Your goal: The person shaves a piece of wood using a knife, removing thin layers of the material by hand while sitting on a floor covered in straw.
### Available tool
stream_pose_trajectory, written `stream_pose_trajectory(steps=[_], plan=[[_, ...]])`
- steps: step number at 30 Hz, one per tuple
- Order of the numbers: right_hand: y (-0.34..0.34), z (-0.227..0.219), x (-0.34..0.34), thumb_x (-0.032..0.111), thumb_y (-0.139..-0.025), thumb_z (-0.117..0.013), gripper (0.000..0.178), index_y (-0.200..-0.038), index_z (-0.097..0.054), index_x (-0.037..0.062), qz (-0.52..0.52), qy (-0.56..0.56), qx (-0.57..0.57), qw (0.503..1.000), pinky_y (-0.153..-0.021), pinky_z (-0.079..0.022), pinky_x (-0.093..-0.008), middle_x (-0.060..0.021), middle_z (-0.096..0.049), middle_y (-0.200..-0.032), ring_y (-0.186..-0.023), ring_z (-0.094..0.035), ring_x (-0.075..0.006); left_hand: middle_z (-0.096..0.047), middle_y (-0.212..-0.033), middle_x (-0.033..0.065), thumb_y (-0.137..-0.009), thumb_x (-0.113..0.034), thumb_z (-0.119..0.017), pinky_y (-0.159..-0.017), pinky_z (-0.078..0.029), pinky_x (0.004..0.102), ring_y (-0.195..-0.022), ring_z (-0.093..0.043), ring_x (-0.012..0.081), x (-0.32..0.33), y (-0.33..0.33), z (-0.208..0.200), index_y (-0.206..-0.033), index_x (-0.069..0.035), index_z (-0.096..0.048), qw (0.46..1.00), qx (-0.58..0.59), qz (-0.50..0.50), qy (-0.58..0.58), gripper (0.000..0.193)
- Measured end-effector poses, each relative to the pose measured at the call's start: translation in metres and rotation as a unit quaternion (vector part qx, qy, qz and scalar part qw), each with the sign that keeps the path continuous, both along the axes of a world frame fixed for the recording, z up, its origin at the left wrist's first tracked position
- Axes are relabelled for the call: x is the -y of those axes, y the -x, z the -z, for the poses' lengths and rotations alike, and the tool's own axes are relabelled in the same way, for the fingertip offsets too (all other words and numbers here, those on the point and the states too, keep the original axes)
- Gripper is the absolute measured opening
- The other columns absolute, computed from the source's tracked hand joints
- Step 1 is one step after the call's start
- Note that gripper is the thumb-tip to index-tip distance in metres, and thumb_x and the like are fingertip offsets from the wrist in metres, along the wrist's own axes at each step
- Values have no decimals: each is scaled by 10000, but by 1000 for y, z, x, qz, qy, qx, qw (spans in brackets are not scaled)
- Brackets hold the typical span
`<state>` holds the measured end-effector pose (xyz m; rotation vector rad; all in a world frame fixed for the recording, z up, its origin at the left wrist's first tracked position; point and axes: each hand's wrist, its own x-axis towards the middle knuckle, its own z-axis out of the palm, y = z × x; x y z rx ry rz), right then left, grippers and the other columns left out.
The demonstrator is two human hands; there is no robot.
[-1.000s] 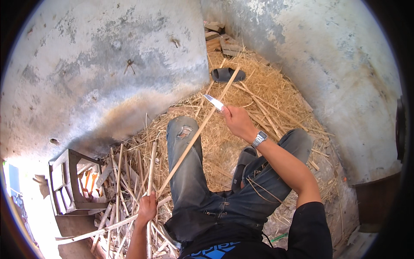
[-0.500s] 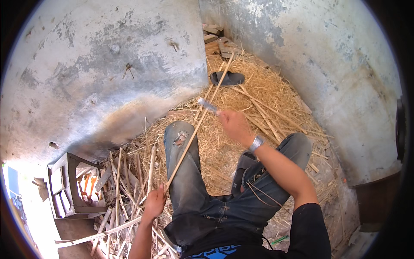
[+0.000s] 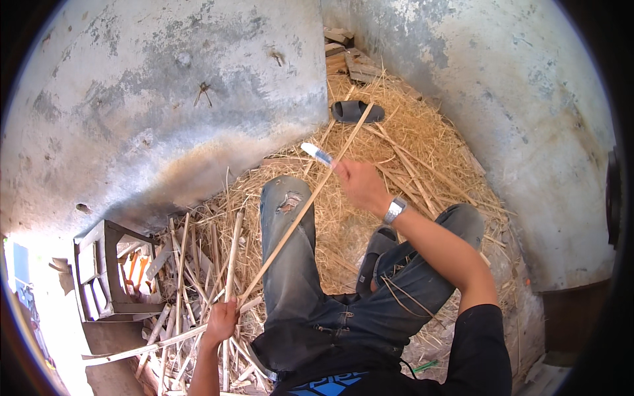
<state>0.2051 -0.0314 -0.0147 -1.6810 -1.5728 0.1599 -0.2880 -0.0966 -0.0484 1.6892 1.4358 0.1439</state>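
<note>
A long, thin bamboo strip (image 3: 290, 228) slants from my left hand up across the knee of my jeans to near a dark slipper (image 3: 358, 111). My left hand (image 3: 223, 321) is closed round its lower end, low on the left. My right hand (image 3: 362, 188) is closed on a knife (image 3: 317, 154), whose pale blade points up and left. The knife lies close against the strip in this view; I cannot tell whether its edge touches. The knife's handle is mostly hidden in my fist.
Fine bamboo shavings (image 3: 333, 241) cover the floor between my legs. More strips (image 3: 228, 264) lie in a heap at the left, beside a wooden frame-like stool (image 3: 135, 307). Loose strips (image 3: 409, 175) lie ahead. Worn grey walls (image 3: 158, 86) stand close on both sides.
My left hand has moved left and toward me, drawing the strip back with it. My right hand stays near the same place with the knife. The whole view has shifted slightly.
</note>
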Motion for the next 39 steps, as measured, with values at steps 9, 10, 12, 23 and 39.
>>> stream_pose_trajectory(steps=[9, 10, 12, 23, 39], plan=[[-61, -27, -4, 373, -1073, -480, 421, -890, -644, 32, 147, 48, -59, 986, -611, -448, -545, -256, -638, -750, -693, -618, -463, -533, -507, 137, -1106, -444, -398, -543, -434, 433, -469, -528, 298, -11, -12, -7, -589, 14, -570, 999, -24, 21, 6, 712], [-57, -21, -4, 386, -1073, -475, 426, -900, -647, 37, 113, 26, -41, 992, -603, -452, -536, -250, -638, -741, -681, -619, -456, -530, -502, 135, -1106, -443, -395, -542, -432, 436, -466, -530, 300, -11, -12, 0, -584, 12, -565, 999, -20, 26, 3, 713], [-30, 1, 5, 413, -1073, -465, 438, -921, -653, 48, 45, -15, -4, 999, -587, -461, -520, -240, -638, -722, -659, -621, -443, -519, -492, 127, -1108, -441, -392, -537, -429, 438, -461, -526, 295, -12, -16, 9, -575, 10, -552, 1000, -8, 30, -6, 717], [17, -13, 6, 326, -1060, -501, 374, -843, -644, 58, 2, -29, -12, 999, -554, -472, -520, -214, -603, -649, -574, -610, -406, -478, -478, 61, -1110, -463, -408, -497, -393, 394, -440, -471, 210, -14, -9, 24, -549, -29, -501, 995, 57, -13, 77, 716], [89, 10, 50, 378, -1073, -525, 446, -775, -567, 49, -112, 22, -20, 993, -484, -434, -477, -193, -532, -570, -473, -552, -391, -381, -518, -10, -1111, -465, -410, -430, -268, 292, -428, -348, 120, -14, -67, -7, -607, -101, -426, 958, 169, -82, 217, 622]])
